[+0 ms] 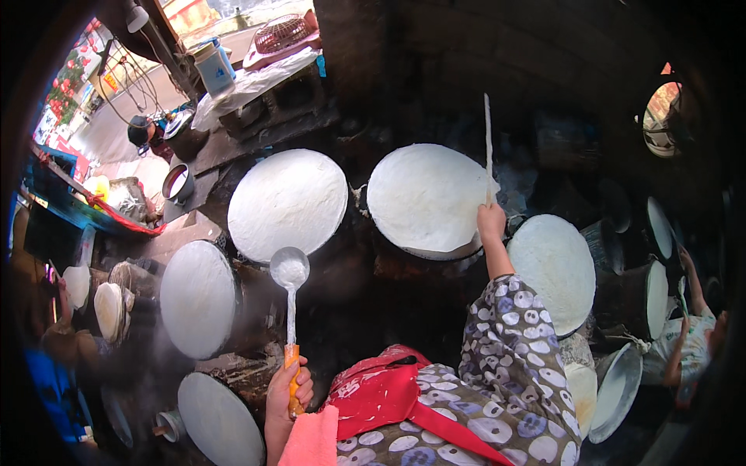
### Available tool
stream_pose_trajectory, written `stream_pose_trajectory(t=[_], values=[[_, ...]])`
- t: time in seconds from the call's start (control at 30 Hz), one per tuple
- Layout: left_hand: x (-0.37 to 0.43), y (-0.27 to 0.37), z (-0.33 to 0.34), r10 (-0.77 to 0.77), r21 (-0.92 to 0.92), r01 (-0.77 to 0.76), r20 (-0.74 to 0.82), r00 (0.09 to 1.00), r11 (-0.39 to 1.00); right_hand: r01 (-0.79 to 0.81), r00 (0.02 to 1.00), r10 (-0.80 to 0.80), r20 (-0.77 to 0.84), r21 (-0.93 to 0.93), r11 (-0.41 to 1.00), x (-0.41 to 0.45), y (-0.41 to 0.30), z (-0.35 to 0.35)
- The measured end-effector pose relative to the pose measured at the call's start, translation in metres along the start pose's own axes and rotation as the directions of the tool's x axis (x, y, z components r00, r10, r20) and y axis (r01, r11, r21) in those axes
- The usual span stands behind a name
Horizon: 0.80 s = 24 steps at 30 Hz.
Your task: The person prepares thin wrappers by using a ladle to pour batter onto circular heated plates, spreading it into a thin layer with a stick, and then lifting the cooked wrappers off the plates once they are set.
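Observation:
My left hand [281, 387] grips the orange handle of a metal ladle [290, 268], its bowl wet with white batter. The bowl overlaps the lower edge of a round white sheet [285, 204] on a round cooking surface. My right hand [491, 220] holds a thin, white-coated stick [488, 143] upright at the right edge of another round white sheet [428, 198]. That sheet's lower right edge has drawn away from the dark rim beneath it. Whether the stick lies over or under the sheet, I cannot tell.
More white rounds stand at right [553, 274], left [198, 300] and lower left [218, 419]. A metal basin [619, 390] holds white liquid. A dark pot [178, 183] and a plastic jar [214, 71] sit upper left. People work at the right [682, 343] and far left.

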<state>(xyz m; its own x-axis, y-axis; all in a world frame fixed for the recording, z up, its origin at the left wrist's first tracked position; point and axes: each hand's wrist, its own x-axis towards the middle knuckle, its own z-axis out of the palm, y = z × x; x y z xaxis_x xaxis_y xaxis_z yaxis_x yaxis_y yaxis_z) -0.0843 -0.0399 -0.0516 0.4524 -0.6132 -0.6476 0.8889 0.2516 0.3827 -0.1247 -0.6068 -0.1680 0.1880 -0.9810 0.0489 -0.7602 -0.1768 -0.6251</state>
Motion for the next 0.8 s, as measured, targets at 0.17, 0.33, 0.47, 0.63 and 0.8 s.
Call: stream_pose_trajectory(t=[0.17,0.33,0.47,0.63,0.8], values=[[0.020,0.032,0.008,0.005,0.053,-0.009,0.064,0.998,0.999,0.218,0.967,-0.207,-0.148,0.059,0.974,-0.008,-0.058,-0.029],[0.027,0.054,0.008,-0.018,0.223,0.003,0.069,0.997,0.975,0.338,0.938,-0.338,-0.076,-0.008,0.941,-0.045,-0.095,0.006],[0.059,0.079,-0.002,0.004,0.380,0.007,-0.028,1.000,0.925,0.459,0.877,-0.430,-0.216,0.110,0.882,-0.093,-0.147,-0.034],[0.063,0.113,0.004,-0.079,0.311,-0.011,0.274,0.959,0.950,0.511,0.814,-0.374,-0.445,0.243,0.824,-0.113,-0.148,-0.091],[0.101,0.126,0.017,-0.222,0.397,0.077,0.332,0.917,0.915,0.412,0.847,-0.272,-0.457,0.241,0.879,-0.126,-0.050,-0.182]])
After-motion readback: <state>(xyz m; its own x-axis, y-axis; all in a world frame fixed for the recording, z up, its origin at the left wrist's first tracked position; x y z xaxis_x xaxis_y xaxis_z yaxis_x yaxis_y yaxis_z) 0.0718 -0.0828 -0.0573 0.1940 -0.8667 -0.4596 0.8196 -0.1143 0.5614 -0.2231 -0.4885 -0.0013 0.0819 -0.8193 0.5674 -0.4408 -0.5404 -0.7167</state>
